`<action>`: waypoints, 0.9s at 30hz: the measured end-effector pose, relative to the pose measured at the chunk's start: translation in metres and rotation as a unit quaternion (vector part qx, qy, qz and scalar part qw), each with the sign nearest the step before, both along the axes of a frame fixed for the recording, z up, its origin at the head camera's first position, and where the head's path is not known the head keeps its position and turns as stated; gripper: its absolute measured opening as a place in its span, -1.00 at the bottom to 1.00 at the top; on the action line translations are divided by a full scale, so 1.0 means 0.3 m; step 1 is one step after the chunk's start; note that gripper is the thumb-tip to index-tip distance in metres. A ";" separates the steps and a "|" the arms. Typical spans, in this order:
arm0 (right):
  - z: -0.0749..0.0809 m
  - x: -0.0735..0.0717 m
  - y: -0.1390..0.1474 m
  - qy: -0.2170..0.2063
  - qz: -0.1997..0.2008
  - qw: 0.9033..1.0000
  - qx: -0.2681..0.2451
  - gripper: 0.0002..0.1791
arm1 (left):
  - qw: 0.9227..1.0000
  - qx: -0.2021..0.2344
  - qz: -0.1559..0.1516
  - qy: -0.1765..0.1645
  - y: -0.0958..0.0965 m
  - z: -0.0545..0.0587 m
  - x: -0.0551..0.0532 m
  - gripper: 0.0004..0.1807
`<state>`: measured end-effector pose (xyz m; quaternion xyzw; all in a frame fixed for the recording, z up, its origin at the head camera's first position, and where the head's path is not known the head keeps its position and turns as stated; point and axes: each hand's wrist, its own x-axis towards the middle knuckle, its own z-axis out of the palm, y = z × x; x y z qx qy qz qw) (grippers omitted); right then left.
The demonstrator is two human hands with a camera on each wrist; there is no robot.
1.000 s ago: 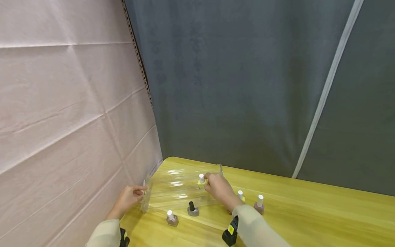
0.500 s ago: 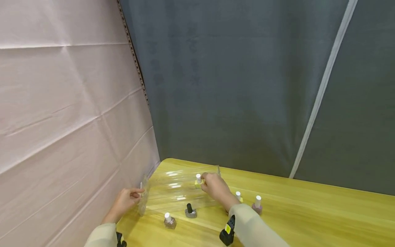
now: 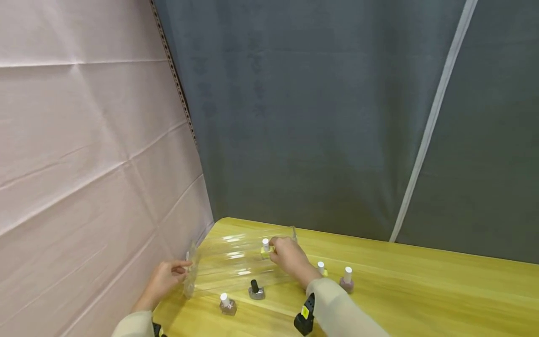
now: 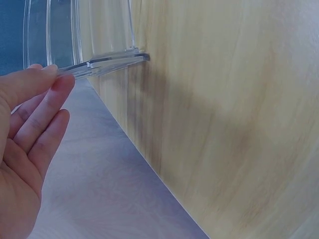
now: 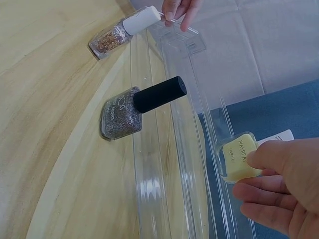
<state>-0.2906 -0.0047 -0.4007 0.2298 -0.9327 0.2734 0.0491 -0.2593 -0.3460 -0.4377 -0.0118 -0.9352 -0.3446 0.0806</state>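
Note:
A clear plastic tiered rack (image 3: 236, 269) stands at the left of the table. My left hand (image 3: 166, 277) pinches the top of its left end panel (image 4: 112, 63) between thumb and forefinger; the other fingers are loosely bent. With thumb and fingers my right hand (image 3: 290, 257) holds a yellow nail polish bottle (image 5: 239, 157) with a white cap at the rack's upper tier, toward its right end. Whether the bottle's base touches the tier I cannot tell. In front of the rack stand a black-capped glitter nail polish (image 3: 257, 293) and a white-capped glitter nail polish (image 3: 228, 306).
Beyond my right forearm stand another white-capped yellow nail polish (image 3: 321, 268), partly hidden, and a pinkish-purple nail polish (image 3: 347, 283). The wood-grain table (image 3: 421, 290) meets a pale cloth wall (image 3: 105, 210) on the left and a dark grey curtain (image 3: 303, 140) behind.
The head view has turned slightly right, so everything sits farther left. Both hands keep their holds, and the yellow bottle stays at about the same spot on the rack.

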 end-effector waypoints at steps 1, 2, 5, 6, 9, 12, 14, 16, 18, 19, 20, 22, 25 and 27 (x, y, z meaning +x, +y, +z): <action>0.000 -0.001 -0.002 0.001 0.001 1.000 0.000 -0.73 | 1.000 -0.001 0.003 -0.001 -0.001 0.000 0.000 -0.67; 0.001 -0.003 -0.004 -0.001 0.001 1.000 0.000 -0.73 | 1.000 -0.002 0.005 0.000 -0.003 -0.001 -0.001 -0.67; 0.003 -0.008 -0.008 -0.002 0.001 1.000 -0.003 -0.73 | 1.000 -0.006 0.008 0.004 -0.005 -0.003 -0.004 -0.67; 0.002 -0.011 -0.010 -0.003 0.000 1.000 -0.004 -0.73 | 1.000 -0.007 0.007 0.005 -0.005 -0.004 -0.005 -0.67; 0.003 -0.018 -0.012 0.000 0.000 1.000 -0.004 -0.74 | 1.000 -0.007 0.001 0.013 -0.004 -0.007 -0.006 -0.67; 0.004 -0.025 -0.016 0.007 0.002 1.000 -0.003 -0.74 | 1.000 -0.002 -0.002 0.019 -0.001 -0.007 -0.005 -0.68; 0.006 -0.031 -0.022 0.011 0.004 1.000 -0.002 -0.75 | 1.000 0.002 0.001 0.015 0.000 -0.006 -0.002 -0.68; 0.008 -0.035 -0.030 0.012 0.004 1.000 -0.001 -0.75 | 1.000 0.004 0.001 0.010 -0.001 -0.004 -0.001 -0.68; 0.010 -0.039 -0.037 0.008 0.003 1.000 -0.001 -0.74 | 1.000 0.002 -0.001 0.005 -0.002 -0.001 0.000 -0.68; 0.011 -0.041 -0.041 0.005 0.002 1.000 -0.001 -0.74 | 1.000 0.002 -0.001 0.003 -0.003 -0.001 0.001 -0.68; 0.013 -0.043 -0.044 0.002 0.000 1.000 0.000 -0.74 | 1.000 0.003 -0.001 0.001 -0.002 -0.001 0.000 -0.68; 0.015 -0.045 -0.050 0.000 -0.003 1.000 0.002 -0.73 | 1.000 0.006 -0.001 -0.002 -0.001 -0.002 -0.002 -0.67; 0.019 -0.047 -0.058 -0.002 -0.005 1.000 0.005 -0.73 | 1.000 0.007 0.002 -0.004 0.000 -0.005 -0.005 -0.67; 0.021 -0.048 -0.064 -0.005 -0.003 1.000 0.003 -0.73 | 1.000 0.009 0.002 -0.008 0.001 -0.004 -0.006 -0.66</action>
